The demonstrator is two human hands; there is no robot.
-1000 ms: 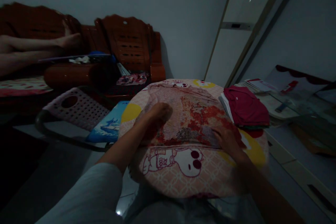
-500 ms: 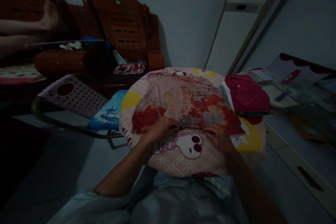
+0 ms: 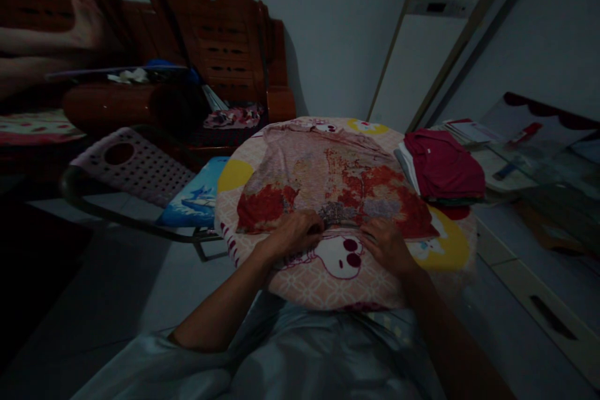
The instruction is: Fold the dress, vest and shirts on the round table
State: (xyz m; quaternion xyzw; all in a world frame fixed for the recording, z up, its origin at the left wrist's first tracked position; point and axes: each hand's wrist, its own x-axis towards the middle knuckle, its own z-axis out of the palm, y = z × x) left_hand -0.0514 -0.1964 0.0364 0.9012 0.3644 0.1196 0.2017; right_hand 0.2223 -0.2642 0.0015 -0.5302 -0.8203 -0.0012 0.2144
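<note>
A pinkish-grey shirt point(image 3: 323, 169) with red and rust patches lies spread flat on a round table under a patterned pink cloth point(image 3: 304, 290). My left hand point(image 3: 297, 229) pinches the shirt's near edge left of its middle, fingers curled. At the same edge, a little to the right, my right hand point(image 3: 384, 239) has its fingers closed on the fabric. Between the two hands the edge is slightly lifted. Fingertips of both hands are partly hidden in the dim light.
Folded clothes point(image 3: 443, 165), dark red on top, are stacked at the table's right. A chair point(image 3: 135, 165) with a blue seat stands left. Behind is a wooden sofa point(image 3: 225, 50), where a person's bare foot point(image 3: 87, 19) rests. A glass-topped cabinet point(image 3: 544, 169) stands right.
My hands stay at the shirt's near edge; the left fingers have curled further over it, and the edge between them bunches a little. The view has shifted slightly.
</note>
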